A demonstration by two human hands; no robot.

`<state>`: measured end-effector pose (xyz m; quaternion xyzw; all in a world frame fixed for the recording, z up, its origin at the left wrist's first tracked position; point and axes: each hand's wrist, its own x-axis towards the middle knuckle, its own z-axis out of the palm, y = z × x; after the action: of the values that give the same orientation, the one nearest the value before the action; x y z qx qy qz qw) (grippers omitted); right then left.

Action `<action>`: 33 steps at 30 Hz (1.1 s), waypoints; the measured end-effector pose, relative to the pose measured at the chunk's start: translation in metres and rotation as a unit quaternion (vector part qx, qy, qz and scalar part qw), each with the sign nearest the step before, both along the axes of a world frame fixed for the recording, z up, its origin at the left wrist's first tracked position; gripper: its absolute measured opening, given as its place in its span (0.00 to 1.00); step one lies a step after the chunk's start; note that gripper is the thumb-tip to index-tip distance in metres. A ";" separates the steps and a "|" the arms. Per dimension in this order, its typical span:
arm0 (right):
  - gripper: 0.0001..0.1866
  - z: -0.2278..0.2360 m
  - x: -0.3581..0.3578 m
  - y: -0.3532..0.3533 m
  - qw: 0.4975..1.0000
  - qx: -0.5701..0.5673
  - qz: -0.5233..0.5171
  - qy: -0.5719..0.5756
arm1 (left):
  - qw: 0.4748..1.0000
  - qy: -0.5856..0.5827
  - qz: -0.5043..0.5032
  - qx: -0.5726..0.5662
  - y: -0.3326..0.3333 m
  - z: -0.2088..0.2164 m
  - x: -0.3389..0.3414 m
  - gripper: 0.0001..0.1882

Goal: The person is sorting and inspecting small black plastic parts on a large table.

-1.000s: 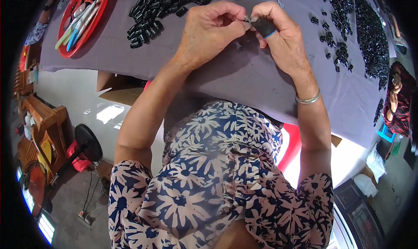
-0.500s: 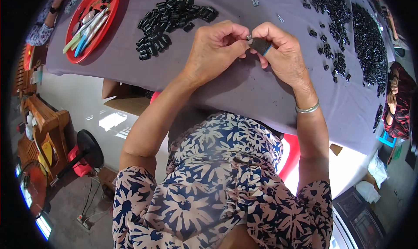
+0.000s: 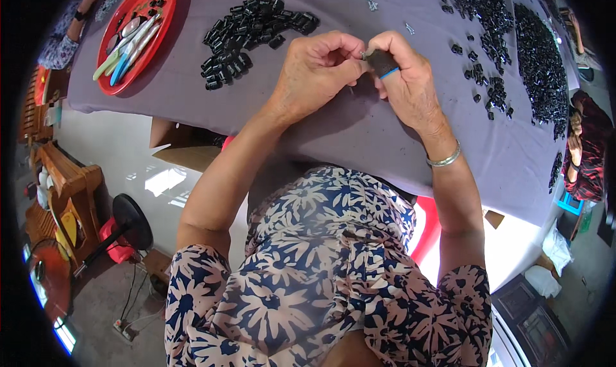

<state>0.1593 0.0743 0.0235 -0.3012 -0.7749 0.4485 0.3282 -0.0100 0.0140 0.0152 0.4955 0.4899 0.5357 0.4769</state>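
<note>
Above the near part of the table my two hands meet fingertip to fingertip. My left hand point(image 3: 321, 65) is closed in a pinch of thumb and forefinger. Against it, my right hand point(image 3: 404, 71) also pinches, its thumb wearing a dark finger cover point(image 3: 382, 62) with a blue edge. A tiny shiny metal piece point(image 3: 364, 55) shows between the fingertips; its exact kind is too small to tell, and the fingers hide most of it. Left of my hands lies a pile of small black cylindrical parts point(image 3: 247, 30).
A red tray point(image 3: 168, 33) holding several slim-handled tools stands at the left on the grey tablecloth point(image 3: 359, 142). More black parts point(image 3: 545, 65) spread along the right side. Small silvery pieces point(image 3: 369, 0) lie beyond my hands. Other people sit at both sides.
My right hand has turned a little, its wrist shifting left and the covered thumb tilting more upright. My left hand stays almost in place, with the fingertips still together.
</note>
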 end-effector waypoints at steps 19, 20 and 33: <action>0.01 -0.008 -0.002 -0.003 0.996 0.048 -0.069 -0.004 | 0.994 0.057 0.079 0.050 -0.002 -0.014 0.011 0.06; 0.01 -0.008 -0.003 -0.002 0.996 0.046 -0.070 -0.003 | 0.994 0.058 0.079 0.049 -0.002 -0.013 0.010 0.06; 0.03 -0.006 -0.009 -0.004 0.983 0.171 -0.055 -0.044 | 0.996 0.070 0.036 0.039 0.000 -0.010 0.007 0.06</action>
<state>0.1507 0.0704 0.0170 -0.3021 -0.8361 0.2767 0.3649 -0.0031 0.0139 0.0055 0.5326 0.5183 0.5350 0.4019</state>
